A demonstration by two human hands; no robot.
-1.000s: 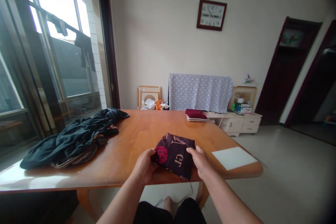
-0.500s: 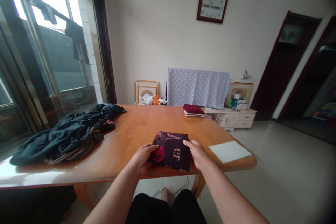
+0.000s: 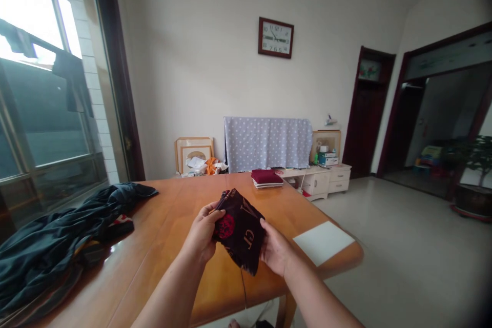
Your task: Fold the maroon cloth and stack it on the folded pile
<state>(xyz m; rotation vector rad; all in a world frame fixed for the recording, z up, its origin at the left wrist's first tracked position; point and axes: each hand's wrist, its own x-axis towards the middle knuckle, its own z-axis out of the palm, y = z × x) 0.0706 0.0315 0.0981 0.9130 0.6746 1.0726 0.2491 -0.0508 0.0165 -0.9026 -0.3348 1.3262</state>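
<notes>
"So, grip first: what do the hands have?"

"Both have the same item. Left hand grasps the left side of a dark cloth, thumb over the printed face, fingers beneath. Right hand grasps the right side, thumb at the edge, other fingers partly hidden. Cloth is a compact folded bundle: red round motif, pale letters."

"Position?"

"Between the hands, tilted, at the near part of the wooden table. Whether its lowest corner touches the tabletop: cannot tell."

"Why two-sided?"

"Probably to keep the layers together; held from one side only, the free side would likely sag. Inference only."

"And the layout?"

"Rumpled dark garments on the left; squared maroon stack near the far edge, well apart from them. Suggests loose and folded fabric are kept separate. White sheet flat near the right corner, purpose unclear."

"Containers?"

"White cabinet beyond the table: drawers shut, contents hidden; items in its open compartment too small to identify. Boxes on top, contents not visible. Far right: leafy plant in a dark pot, red saucer underneath."
</notes>
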